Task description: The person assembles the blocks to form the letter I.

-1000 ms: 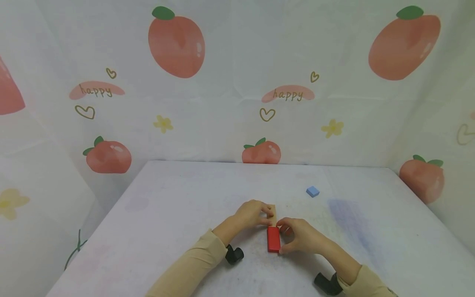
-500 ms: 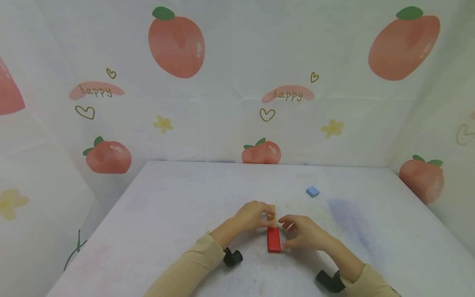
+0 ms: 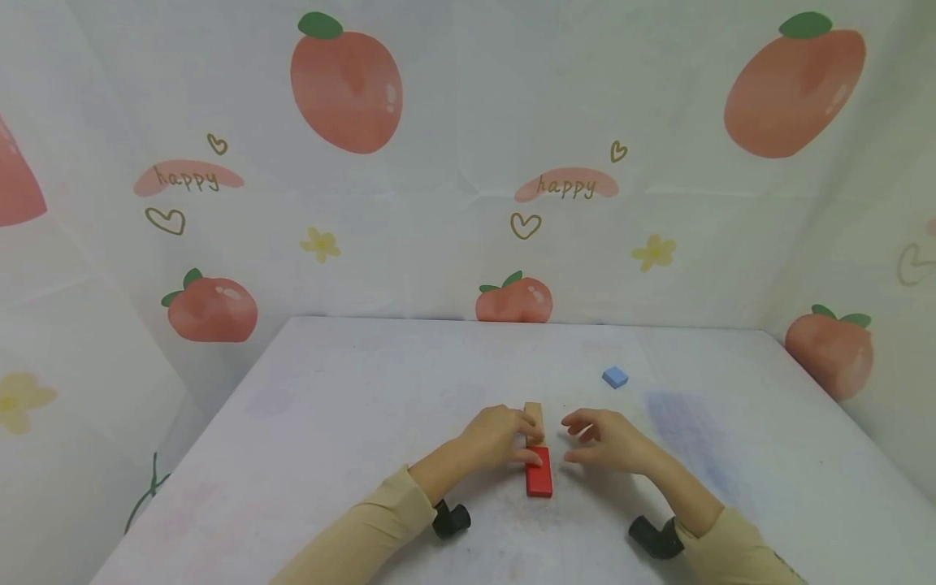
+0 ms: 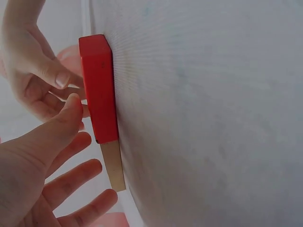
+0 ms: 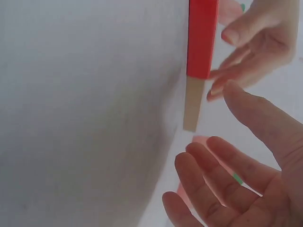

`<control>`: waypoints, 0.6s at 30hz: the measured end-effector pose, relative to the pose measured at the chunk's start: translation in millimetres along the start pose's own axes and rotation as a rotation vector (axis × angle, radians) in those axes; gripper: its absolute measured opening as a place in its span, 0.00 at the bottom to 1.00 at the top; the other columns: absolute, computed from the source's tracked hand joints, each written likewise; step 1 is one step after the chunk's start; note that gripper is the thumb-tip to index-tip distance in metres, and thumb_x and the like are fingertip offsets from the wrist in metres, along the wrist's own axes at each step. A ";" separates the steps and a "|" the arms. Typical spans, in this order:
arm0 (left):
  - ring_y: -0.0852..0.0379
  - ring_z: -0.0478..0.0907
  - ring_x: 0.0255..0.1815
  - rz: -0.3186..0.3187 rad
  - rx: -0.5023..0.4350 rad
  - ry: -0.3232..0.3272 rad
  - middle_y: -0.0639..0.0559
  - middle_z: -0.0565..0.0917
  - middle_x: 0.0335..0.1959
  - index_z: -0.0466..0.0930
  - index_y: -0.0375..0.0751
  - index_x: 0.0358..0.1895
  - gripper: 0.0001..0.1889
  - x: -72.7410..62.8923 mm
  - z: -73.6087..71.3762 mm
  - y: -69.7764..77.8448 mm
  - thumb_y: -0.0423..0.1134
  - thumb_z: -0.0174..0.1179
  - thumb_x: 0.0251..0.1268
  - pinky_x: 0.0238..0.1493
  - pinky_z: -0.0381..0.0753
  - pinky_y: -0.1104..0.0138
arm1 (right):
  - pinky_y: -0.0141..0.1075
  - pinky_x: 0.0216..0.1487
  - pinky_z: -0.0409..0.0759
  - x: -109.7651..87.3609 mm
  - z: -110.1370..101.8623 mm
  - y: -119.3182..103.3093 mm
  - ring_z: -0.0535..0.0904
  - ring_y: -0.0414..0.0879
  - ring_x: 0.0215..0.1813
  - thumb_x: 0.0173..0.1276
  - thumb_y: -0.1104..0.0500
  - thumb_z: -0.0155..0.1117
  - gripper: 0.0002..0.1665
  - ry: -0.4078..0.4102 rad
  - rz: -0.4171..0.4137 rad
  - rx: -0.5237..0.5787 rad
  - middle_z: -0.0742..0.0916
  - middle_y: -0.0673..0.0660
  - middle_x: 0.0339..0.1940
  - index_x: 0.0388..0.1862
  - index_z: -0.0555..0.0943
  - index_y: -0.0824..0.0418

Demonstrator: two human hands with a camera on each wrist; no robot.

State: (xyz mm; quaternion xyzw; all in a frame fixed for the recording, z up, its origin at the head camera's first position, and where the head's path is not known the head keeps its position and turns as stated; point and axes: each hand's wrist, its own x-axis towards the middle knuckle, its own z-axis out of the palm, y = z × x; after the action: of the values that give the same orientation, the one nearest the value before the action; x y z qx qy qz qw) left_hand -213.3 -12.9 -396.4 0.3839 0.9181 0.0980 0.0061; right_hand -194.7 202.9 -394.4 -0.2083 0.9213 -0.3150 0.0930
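While my left hand [image 3: 504, 435] rests loose fingers on the red block [image 3: 539, 471], nothing's actually gripped. Tan block [image 3: 534, 413] butts against its far end, and my right hand [image 3: 607, 439] hovers open just beside it.

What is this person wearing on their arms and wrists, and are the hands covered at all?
Both hands are bare: the left hand and right hand wear no gloves or rings that show. Each arm has a plain beige long sleeve reaching the wrist. A small black device sits under each wrist, the right one likewise black.
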 end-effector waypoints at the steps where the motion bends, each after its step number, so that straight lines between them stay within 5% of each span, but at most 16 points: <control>1: 0.60 0.81 0.48 0.006 0.010 -0.004 0.59 0.84 0.49 0.85 0.55 0.44 0.17 -0.4 0.4 -0.3 0.56 0.65 0.53 0.48 0.78 0.71 | 0.41 0.42 0.83 0.3 -0.9 1.4 0.82 0.50 0.41 0.53 0.56 0.72 0.27 0.004 0.002 0.003 0.85 0.61 0.42 0.50 0.77 0.67; 18: 0.59 0.79 0.55 -0.042 -0.069 -0.033 0.56 0.82 0.53 0.85 0.54 0.46 0.18 -3.3 5.3 -1.1 0.53 0.66 0.52 0.53 0.77 0.68 | 0.41 0.40 0.83 5.6 -29.7 30.6 0.84 0.54 0.39 0.56 0.57 0.69 0.25 0.196 0.039 0.027 0.85 0.67 0.41 0.48 0.78 0.72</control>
State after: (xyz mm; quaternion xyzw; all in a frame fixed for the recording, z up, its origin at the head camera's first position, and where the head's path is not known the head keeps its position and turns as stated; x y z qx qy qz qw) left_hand -211.3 -15.1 -402.0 0.3657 0.9219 0.1229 0.0364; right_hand -218.7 238.4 -390.3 -0.1575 0.9255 -0.3442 0.0112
